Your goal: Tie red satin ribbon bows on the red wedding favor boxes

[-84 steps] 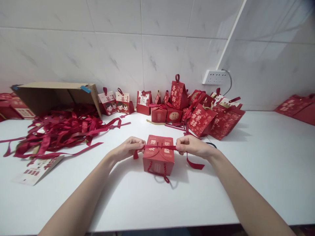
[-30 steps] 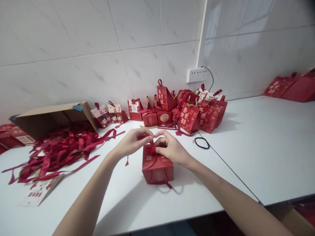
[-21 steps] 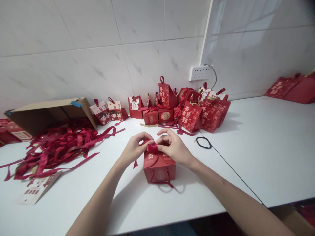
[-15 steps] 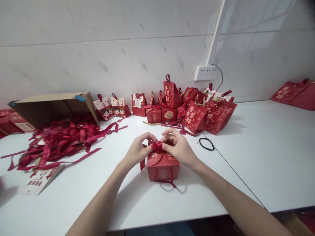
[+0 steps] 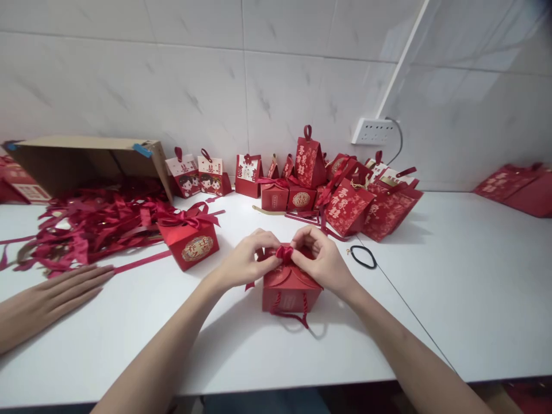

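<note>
A small red gift box with a cord handle stands on the white table in front of me. A dark red ribbon is being knotted on its top. My left hand pinches the ribbon from the left, fingers closed. My right hand pinches it from the right, fingers closed too. A loose ribbon end hangs down the box's left side.
Another person's hand lies flat at the left. A ribbon-tied red box sits beside a heap of red ribbons and a tipped cardboard carton. Several red gift boxes line the wall. A black hair band lies to the right.
The ribbon went from stretched flat across the box to a small knot between my fingers. A ribbon-tied red box and another person's hand have appeared at the left.
</note>
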`<state>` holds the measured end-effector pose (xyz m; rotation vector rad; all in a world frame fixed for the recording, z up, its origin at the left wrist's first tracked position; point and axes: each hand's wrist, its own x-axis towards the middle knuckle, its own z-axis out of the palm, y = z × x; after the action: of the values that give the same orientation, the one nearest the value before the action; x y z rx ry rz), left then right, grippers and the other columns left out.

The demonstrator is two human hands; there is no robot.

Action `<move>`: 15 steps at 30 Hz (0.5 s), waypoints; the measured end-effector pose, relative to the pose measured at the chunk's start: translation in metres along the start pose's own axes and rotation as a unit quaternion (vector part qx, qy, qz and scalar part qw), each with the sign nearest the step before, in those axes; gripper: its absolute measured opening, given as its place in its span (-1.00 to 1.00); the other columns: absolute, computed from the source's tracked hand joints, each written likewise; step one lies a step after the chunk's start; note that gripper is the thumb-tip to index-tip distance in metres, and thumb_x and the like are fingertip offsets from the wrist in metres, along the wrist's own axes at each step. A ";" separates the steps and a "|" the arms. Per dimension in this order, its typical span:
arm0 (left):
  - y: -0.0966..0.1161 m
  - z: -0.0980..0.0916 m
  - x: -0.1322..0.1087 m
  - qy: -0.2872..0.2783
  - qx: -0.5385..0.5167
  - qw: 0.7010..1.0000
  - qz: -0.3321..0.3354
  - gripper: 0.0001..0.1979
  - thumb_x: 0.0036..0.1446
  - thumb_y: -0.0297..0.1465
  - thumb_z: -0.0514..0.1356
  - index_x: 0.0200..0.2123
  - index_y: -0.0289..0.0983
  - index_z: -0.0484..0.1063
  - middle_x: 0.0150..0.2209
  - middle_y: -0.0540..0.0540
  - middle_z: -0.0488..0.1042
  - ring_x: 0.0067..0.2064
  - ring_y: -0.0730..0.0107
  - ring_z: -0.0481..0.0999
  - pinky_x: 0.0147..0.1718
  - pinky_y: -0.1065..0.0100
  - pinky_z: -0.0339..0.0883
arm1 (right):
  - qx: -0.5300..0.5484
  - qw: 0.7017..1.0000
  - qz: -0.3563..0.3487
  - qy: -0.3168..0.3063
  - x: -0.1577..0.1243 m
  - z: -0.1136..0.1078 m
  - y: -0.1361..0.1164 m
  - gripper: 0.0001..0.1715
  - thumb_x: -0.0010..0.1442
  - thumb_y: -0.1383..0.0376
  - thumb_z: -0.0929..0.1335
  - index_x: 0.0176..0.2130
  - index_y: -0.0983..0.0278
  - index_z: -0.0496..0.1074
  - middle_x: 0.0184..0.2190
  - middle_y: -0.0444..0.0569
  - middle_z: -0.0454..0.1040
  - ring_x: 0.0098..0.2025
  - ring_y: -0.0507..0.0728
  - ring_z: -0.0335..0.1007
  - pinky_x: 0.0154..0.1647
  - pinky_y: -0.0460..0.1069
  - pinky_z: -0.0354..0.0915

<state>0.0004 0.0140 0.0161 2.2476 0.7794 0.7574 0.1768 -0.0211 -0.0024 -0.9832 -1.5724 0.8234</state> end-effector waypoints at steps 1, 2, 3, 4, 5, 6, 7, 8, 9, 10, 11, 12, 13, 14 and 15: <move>0.001 0.001 0.000 -0.003 0.000 1.000 0.001 -0.88 0.06 -0.37 0.13 -0.39 -0.25 0.44 -0.30 -0.08 0.40 -0.19 0.32 0.31 -0.24 0.33 0.24 | -0.006 1.000 0.000 -0.001 0.000 -0.001 0.000 -0.82 0.00 0.39 0.35 -0.36 0.24 0.24 -0.44 -0.16 0.34 -0.35 0.01 0.33 -0.26 -0.06 0.29; 0.002 0.002 0.000 -0.003 -0.003 1.000 0.000 -0.88 0.05 -0.34 0.15 -0.39 -0.25 0.45 -0.27 -0.08 0.40 -0.16 0.30 0.31 -0.20 0.31 0.24 | -0.013 1.000 0.000 0.000 0.001 -0.001 0.001 -0.83 0.00 0.39 0.34 -0.36 0.24 0.24 -0.43 -0.16 0.35 -0.35 0.01 0.34 -0.26 -0.06 0.29; 0.003 0.003 0.000 0.002 -0.007 1.000 -0.004 -0.88 0.03 -0.32 0.17 -0.40 -0.24 0.45 -0.24 -0.08 0.39 -0.14 0.29 0.30 -0.17 0.30 0.23 | -0.019 1.000 0.000 0.001 0.001 -0.002 0.001 -0.84 0.01 0.39 0.34 -0.36 0.24 0.24 -0.43 -0.16 0.35 -0.35 0.01 0.34 -0.27 -0.06 0.29; 0.003 0.005 0.000 0.012 -0.014 1.000 -0.010 -0.86 0.01 -0.29 0.19 -0.43 -0.25 0.45 -0.23 -0.09 0.38 -0.12 0.28 0.30 -0.15 0.28 0.22 | -0.025 1.000 0.000 0.002 0.001 -0.002 0.002 -0.85 0.02 0.39 0.34 -0.36 0.24 0.25 -0.43 -0.16 0.35 -0.36 0.01 0.34 -0.28 -0.06 0.29; 0.003 0.007 0.001 0.024 -0.022 0.999 -0.016 -0.84 0.01 -0.28 0.20 -0.45 -0.25 0.45 -0.23 -0.09 0.37 -0.12 0.27 0.31 -0.13 0.27 0.22 | -0.030 1.000 0.000 0.003 0.002 -0.003 0.002 -0.87 0.02 0.38 0.33 -0.36 0.24 0.26 -0.43 -0.15 0.36 -0.36 0.02 0.34 -0.28 -0.06 0.30; 0.002 0.009 0.002 0.036 -0.030 0.999 -0.022 -0.83 0.01 -0.27 0.20 -0.48 -0.25 0.44 -0.23 -0.09 0.37 -0.12 0.27 0.31 -0.12 0.26 0.22 | -0.033 0.999 -0.002 0.002 0.002 -0.003 0.003 -0.88 0.03 0.38 0.33 -0.36 0.24 0.27 -0.43 -0.14 0.37 -0.36 0.02 0.34 -0.29 -0.06 0.30; 0.002 0.010 0.003 0.046 -0.038 0.998 -0.025 -0.81 0.02 -0.26 0.19 -0.50 -0.26 0.44 -0.24 -0.09 0.38 -0.13 0.27 0.32 -0.11 0.25 0.21 | -0.033 0.999 -0.004 -0.001 0.003 -0.004 0.003 -0.89 0.04 0.37 0.33 -0.36 0.24 0.28 -0.42 -0.14 0.37 -0.35 0.02 0.34 -0.28 -0.06 0.30; 0.001 0.012 0.004 0.053 -0.046 0.997 -0.027 -0.81 0.03 -0.27 0.18 -0.52 -0.26 0.44 -0.25 -0.09 0.38 -0.13 0.28 0.33 -0.10 0.25 0.20 | -0.031 0.999 -0.006 -0.005 0.003 -0.005 0.003 -0.90 0.04 0.37 0.33 -0.35 0.25 0.29 -0.42 -0.13 0.38 -0.34 0.03 0.35 -0.28 -0.06 0.30; 0.001 0.012 0.004 0.055 -0.055 0.997 -0.029 -0.80 0.03 -0.28 0.18 -0.54 -0.26 0.43 -0.25 -0.08 0.38 -0.14 0.29 0.33 -0.10 0.26 0.20 | -0.028 1.000 -0.008 -0.010 0.004 -0.005 0.003 -0.90 0.05 0.36 0.33 -0.34 0.25 0.30 -0.41 -0.13 0.39 -0.33 0.03 0.35 -0.26 -0.05 0.30; 0.000 0.013 0.005 0.054 -0.064 0.996 -0.031 -0.79 0.03 -0.28 0.17 -0.55 -0.26 0.43 -0.25 -0.08 0.38 -0.14 0.30 0.34 -0.10 0.27 0.20 | -0.025 1.000 -0.008 -0.016 0.004 -0.006 0.003 -0.91 0.05 0.35 0.33 -0.34 0.25 0.31 -0.40 -0.12 0.40 -0.32 0.03 0.36 -0.25 -0.05 0.30; 0.000 0.013 0.005 0.052 -0.073 0.995 -0.033 -0.78 0.03 -0.28 0.17 -0.57 -0.27 0.42 -0.25 -0.09 0.38 -0.14 0.30 0.34 -0.11 0.27 0.20 | -0.022 1.000 -0.006 -0.022 0.005 -0.007 0.002 -0.91 0.06 0.34 0.34 -0.34 0.25 0.32 -0.40 -0.12 0.41 -0.32 0.03 0.37 -0.25 -0.05 0.31; 0.000 0.012 0.006 0.050 -0.082 0.995 -0.035 -0.77 0.03 -0.28 0.18 -0.58 -0.27 0.42 -0.25 -0.09 0.38 -0.14 0.30 0.34 -0.12 0.28 0.20 | -0.021 0.999 -0.002 -0.027 0.006 -0.008 0.001 -0.91 0.06 0.33 0.34 -0.34 0.26 0.33 -0.39 -0.11 0.42 -0.32 0.04 0.37 -0.25 -0.04 0.31; 0.000 0.012 0.006 0.048 -0.092 0.994 -0.038 -0.76 0.02 -0.27 0.17 -0.59 -0.28 0.41 -0.25 -0.09 0.37 -0.14 0.30 0.34 -0.12 0.28 0.20 | -0.023 0.999 0.003 -0.030 0.006 -0.009 -0.001 -0.92 0.06 0.32 0.34 -0.35 0.26 0.34 -0.39 -0.11 0.43 -0.32 0.04 0.37 -0.25 -0.04 0.32; 0.000 0.012 0.006 0.046 -0.103 0.993 -0.039 -0.74 0.03 -0.27 0.17 -0.60 -0.28 0.41 -0.25 -0.10 0.37 -0.15 0.30 0.34 -0.12 0.28 0.20 | -0.025 0.999 0.009 -0.032 0.007 -0.009 -0.002 -0.93 0.06 0.31 0.34 -0.36 0.26 0.34 -0.40 -0.11 0.43 -0.33 0.04 0.37 -0.26 -0.03 0.32; 0.000 0.012 0.006 0.044 -0.115 0.992 -0.040 -0.72 0.03 -0.26 0.16 -0.62 -0.29 0.40 -0.26 -0.10 0.36 -0.15 0.31 0.34 -0.12 0.28 0.20 | -0.029 0.999 0.014 -0.033 0.007 -0.010 -0.003 -0.93 0.06 0.31 0.35 -0.37 0.26 0.35 -0.41 -0.11 0.44 -0.34 0.04 0.37 -0.28 -0.03 0.32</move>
<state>0.0123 0.0134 0.0107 1.9779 0.7774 0.8668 0.1854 -0.0159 0.0054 -1.0305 -1.6496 0.8423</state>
